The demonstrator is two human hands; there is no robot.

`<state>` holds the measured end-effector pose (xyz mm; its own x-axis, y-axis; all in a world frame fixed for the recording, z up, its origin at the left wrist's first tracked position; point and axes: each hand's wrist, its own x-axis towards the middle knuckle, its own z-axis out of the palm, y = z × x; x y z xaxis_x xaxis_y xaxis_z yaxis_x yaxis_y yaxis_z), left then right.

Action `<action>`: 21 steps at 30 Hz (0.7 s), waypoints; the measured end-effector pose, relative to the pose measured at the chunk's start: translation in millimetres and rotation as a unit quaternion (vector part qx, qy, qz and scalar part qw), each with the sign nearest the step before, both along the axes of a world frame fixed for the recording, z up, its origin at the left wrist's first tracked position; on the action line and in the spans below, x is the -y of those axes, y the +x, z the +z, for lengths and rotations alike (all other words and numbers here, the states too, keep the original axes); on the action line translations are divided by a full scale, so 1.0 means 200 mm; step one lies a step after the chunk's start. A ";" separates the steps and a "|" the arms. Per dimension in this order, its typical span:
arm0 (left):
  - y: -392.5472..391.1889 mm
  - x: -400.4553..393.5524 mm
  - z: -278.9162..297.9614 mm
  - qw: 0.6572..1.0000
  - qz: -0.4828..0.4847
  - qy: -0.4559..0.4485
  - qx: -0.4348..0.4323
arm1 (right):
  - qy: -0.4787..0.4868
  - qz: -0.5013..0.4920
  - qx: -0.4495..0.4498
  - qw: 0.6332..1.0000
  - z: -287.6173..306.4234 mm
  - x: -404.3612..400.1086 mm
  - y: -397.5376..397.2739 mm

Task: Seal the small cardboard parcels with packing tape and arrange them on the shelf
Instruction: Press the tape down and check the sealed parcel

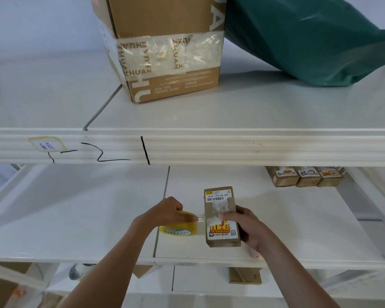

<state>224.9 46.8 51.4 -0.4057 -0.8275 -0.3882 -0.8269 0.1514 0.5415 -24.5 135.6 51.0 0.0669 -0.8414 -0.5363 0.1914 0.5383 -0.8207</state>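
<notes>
spanning the view, the white shelf [298, 245] carried the small parcel [221, 215], gripped by the right hand [246, 227]; the left hand [168, 213] held the tape roll [180, 225], a strip reaching the parcel. sealing looked underway; next probably needs smoothing, then tearing.

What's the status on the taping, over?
Left hand grips the tape roll, strip pulled across to the parcel. Right hand holds the parcel, thumb pressing the tape down. Three parcels already shelved at back right. Nothing in the way.
</notes>
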 end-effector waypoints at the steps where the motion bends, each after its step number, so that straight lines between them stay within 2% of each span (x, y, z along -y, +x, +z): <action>1: 0.00 0.00 0.00 1.000 0.005 0.001 -0.003 | -0.002 -0.001 0.006 1.000 0.00 0.00 0.00; 10: -0.08 -0.02 -0.01 0.999 0.031 0.002 -0.024 | -0.022 0.005 0.049 0.999 0.04 -0.03 0.00; 21: -0.15 -0.01 0.04 0.998 0.029 -0.021 -0.054 | 0.014 0.028 0.104 0.994 0.09 -0.02 -0.04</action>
